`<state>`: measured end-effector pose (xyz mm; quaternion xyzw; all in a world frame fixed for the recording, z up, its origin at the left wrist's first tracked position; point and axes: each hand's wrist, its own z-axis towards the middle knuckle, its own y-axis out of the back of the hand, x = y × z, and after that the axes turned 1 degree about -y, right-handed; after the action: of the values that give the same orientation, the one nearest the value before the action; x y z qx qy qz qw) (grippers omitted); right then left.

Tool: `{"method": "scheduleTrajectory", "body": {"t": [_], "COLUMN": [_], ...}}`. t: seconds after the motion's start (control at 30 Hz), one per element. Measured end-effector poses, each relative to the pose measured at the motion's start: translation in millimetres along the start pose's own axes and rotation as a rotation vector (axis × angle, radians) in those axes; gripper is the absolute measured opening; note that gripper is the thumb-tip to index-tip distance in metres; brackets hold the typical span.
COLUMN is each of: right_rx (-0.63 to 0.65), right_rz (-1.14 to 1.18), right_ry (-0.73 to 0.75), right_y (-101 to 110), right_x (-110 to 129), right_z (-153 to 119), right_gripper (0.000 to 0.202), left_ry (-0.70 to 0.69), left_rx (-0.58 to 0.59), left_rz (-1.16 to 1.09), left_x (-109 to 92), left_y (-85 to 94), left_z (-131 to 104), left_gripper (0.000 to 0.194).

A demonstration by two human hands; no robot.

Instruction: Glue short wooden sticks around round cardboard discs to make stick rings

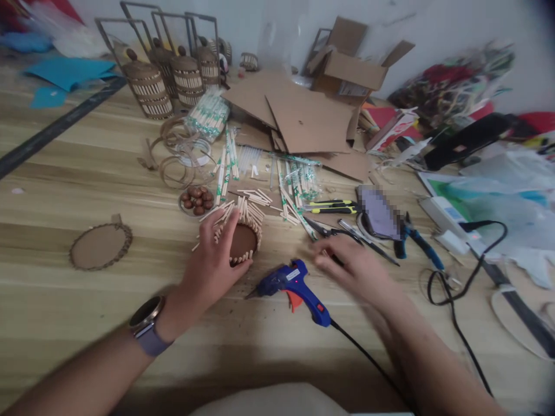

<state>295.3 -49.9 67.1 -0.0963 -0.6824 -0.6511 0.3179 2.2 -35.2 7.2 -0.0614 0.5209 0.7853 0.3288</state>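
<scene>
Head view: left hand [212, 266] at the left side of a small round brown base ringed with short pale wooden sticks [245, 241], on the light wood-grain table [52, 306]. Thumb at near edge, index finger at far edge, wide gap between; can't tell if gripping or just resting. Grey-strapped watch [147, 318] on left wrist.

Right hand [353, 260] blurred, fingers half-curled, right of the blue glue gun with orange trigger [286, 280], near black-bladed scissors [323, 229]. Can't tell if it holds anything. Glue gun lies between the hands, nozzle toward lower left.

Loose pale wooden sticks [255, 196] just beyond ringed base; shiny round brown balls [198, 199] to their left. Far left: flat round cardboard disc with braided rim [100, 245]. Yellow-and-black cutter [332, 206] beyond scissors; blue-handled pliers [424, 247] farther right. Brown cardboard sheets [312, 118] at back.
</scene>
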Motion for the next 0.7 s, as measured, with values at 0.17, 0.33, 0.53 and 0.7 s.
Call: {"method": "scheduleTrajectory", "body": {"t": [0.17,0.33,0.53,0.7], "right_rx": [-0.501,-0.596,-0.510,-0.526], "right_rz": [-0.318,-0.446,-0.430,-0.471], "right_ry": [-0.315,-0.402,-0.346,-0.316], "right_y": [41,46,35,36], "right_x": [-53,-96,-111,-115], "right_z": [-29,-48,-34,-20], "right_gripper": [0.017,0.020,0.016,0.024], "left_ry": [-0.040,-0.041,-0.039,-0.049], "left_rx": [-0.035,-0.060,-0.055,-0.057], "left_rz": [0.025,0.010,0.007,0.024], "left_x": [2,2,2,2], "left_y": [0.2,0.0,-0.5,0.1], "left_z": [0,1,1,1], "left_gripper": [0.107,0.105,0.108,0.108]}}
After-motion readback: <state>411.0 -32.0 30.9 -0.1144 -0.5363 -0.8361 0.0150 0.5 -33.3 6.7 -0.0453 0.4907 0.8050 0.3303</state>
